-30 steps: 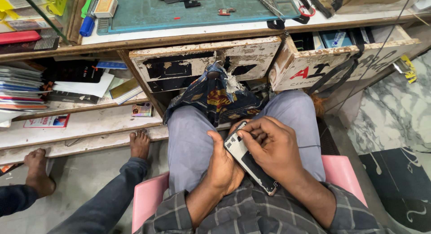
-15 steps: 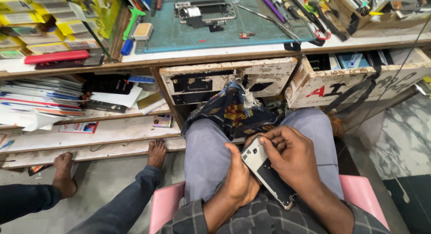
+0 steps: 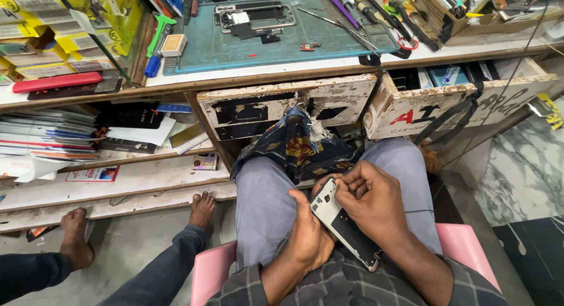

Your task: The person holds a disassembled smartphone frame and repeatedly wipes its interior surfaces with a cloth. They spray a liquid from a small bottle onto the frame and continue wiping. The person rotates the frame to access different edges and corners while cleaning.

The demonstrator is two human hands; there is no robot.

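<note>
Over my lap I hold an opened phone (image 3: 343, 227), long and dark with a pale inner frame. My left hand (image 3: 308, 238) grips its lower left edge, thumb up along the side. My right hand (image 3: 370, 203) lies over the phone's top right, fingertips pinched on something small at its upper end; what that is I cannot tell. A dark patterned cloth (image 3: 305, 147) hangs from the worn drawer (image 3: 282, 106) onto my knees.
A teal work mat (image 3: 276, 39) on the bench carries a dismantled phone frame (image 3: 252, 18) and tweezers. An open drawer (image 3: 464, 100) juts out at right. Stacked papers fill shelves at left. Another person's bare feet (image 3: 202, 209) rest on the floor. I sit on a pink stool (image 3: 211, 271).
My view has tilted up, showing more of the bench. My right hand's fingers have shifted toward the phone's upper end; the phone stays in both hands.
</note>
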